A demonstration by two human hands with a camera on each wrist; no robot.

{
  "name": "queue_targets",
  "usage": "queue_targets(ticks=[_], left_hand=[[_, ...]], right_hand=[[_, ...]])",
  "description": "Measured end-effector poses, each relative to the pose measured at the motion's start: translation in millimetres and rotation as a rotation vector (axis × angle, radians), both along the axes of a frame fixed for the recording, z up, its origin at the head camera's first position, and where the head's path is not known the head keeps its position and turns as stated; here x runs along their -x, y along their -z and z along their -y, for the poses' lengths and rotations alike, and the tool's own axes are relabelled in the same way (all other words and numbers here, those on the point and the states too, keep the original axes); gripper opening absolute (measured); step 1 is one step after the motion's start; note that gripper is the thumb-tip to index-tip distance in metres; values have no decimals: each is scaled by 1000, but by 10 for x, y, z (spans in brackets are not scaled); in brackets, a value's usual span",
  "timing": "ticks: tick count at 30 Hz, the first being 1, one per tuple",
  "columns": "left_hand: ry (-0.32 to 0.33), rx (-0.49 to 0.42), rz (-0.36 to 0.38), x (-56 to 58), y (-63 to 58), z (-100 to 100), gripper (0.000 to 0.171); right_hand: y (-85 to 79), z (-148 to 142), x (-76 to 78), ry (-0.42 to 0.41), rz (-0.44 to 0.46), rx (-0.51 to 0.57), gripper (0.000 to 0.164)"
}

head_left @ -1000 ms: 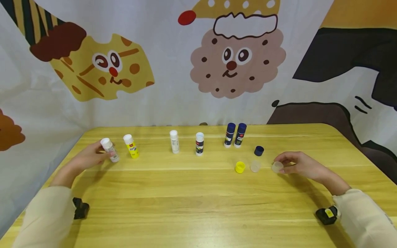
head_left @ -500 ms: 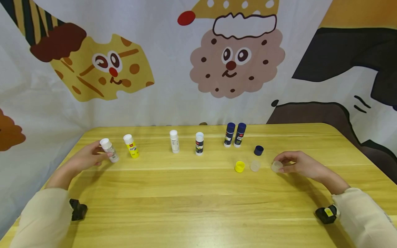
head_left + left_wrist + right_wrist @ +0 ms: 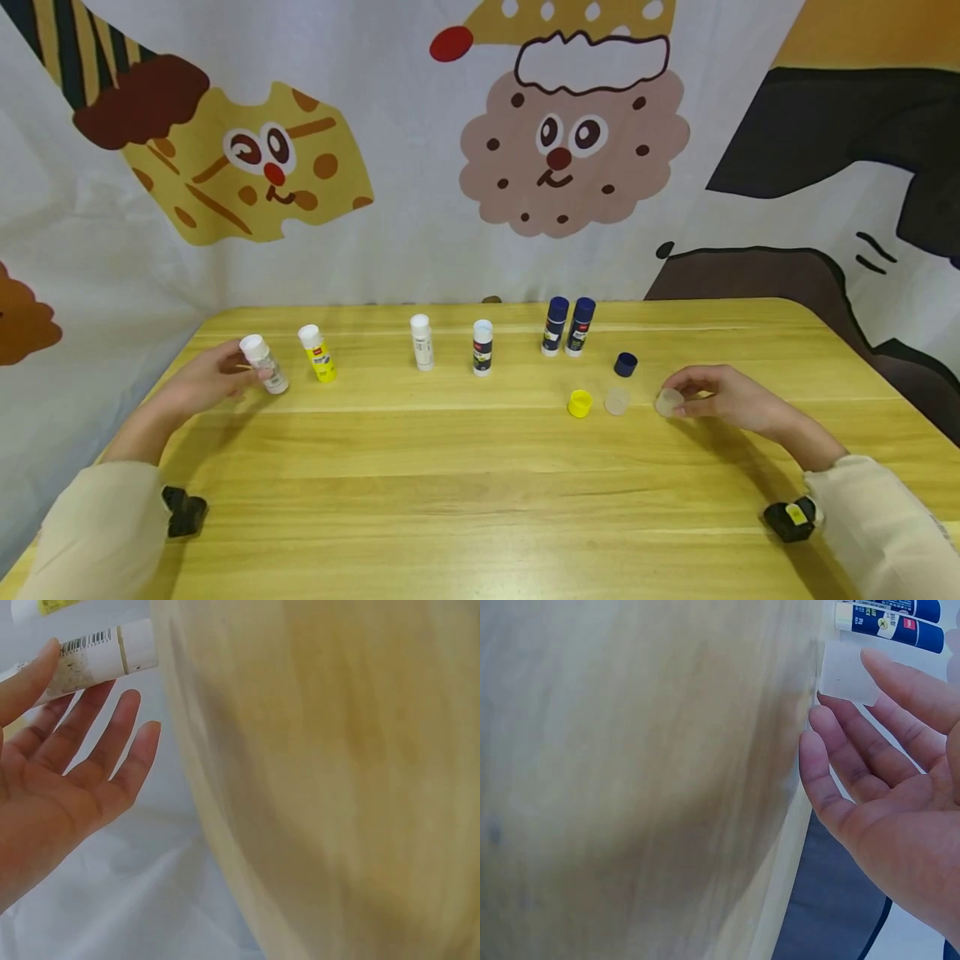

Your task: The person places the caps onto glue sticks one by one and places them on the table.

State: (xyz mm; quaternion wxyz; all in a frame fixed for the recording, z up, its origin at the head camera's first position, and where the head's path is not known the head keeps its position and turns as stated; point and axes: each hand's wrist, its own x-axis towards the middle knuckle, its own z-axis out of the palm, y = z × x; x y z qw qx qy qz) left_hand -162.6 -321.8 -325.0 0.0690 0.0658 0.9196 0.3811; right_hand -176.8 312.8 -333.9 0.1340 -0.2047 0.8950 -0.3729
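At the table's far left my left hand (image 3: 204, 382) holds a white glue stick (image 3: 264, 365) between thumb and fingers. The stick stands upright with its white cap on; the left wrist view shows a barcode on its white barrel (image 3: 94, 658). Just right of it is a yellow glue stick (image 3: 318, 354) with a white cap. On the right side, a small translucent cap (image 3: 666, 403) is pinched between the thumb and fingers of my right hand (image 3: 723, 400), down at the tabletop. Beside that cap lie another translucent cap (image 3: 617, 402), a yellow cap (image 3: 580, 404) and a dark blue cap (image 3: 626, 365).
Along the back of the wooden table (image 3: 450, 500) stand a white glue stick (image 3: 422, 343), an uncapped-looking blue-and-white one (image 3: 482, 348) and two with dark blue caps (image 3: 555, 327). Behind hangs a cartoon-printed cloth (image 3: 405, 167).
My left wrist and sleeve have shifted slightly left and down. The held glue stick has barely moved, and the right hand keeps its place on the cap.
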Motion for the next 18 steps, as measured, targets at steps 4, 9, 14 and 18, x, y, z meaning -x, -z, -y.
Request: queue_targets(ticks=[4,9,14,18], left_hand=[[-16,34,12,-32,-45,-47,53],[-16,64,18,-66,-112,-122,58],[-18,73,4,-106,-156,-179,58],[-11,71,-31,-123,-154,-195,53]], right_hand=[[-28,7,-17,6,-9,-17,33],[-51,8,-32,3,1,-4,35],[-62,0,-38,12,18,8,37],[-86,8,-46,19,20,1,36]])
